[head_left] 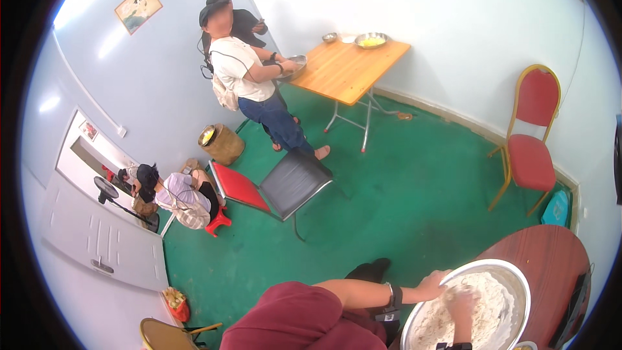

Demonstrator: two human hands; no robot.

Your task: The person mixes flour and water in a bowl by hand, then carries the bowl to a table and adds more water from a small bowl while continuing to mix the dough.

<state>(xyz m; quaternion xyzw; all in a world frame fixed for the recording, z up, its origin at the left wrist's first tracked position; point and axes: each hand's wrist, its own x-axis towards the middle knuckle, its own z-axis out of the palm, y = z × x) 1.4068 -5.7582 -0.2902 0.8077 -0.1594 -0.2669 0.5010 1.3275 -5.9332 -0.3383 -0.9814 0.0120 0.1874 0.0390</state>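
Note:
At the lower right is a wide white-rimmed basin (523, 285) holding pale flour (495, 298), loose and crumbly. My left hand (431, 285) is closed over the basin's left rim, a band around its wrist. Inside the basin, my right hand (461, 308) is down in the flour; its fingers are smeared by motion and partly covered, so their shape does not show. A dark band (453, 346) circles my right wrist. The maroon sleeve (295, 311) of my left arm fills the bottom middle.
The basin stands by a round reddish-brown table (538, 253). A black-and-red chair (291, 185) is ahead, a red chair (531, 155) at right. Two people stand by a wooden table (353, 71), one holding a metal bowl (295, 68). Others sit near the door (103, 233).

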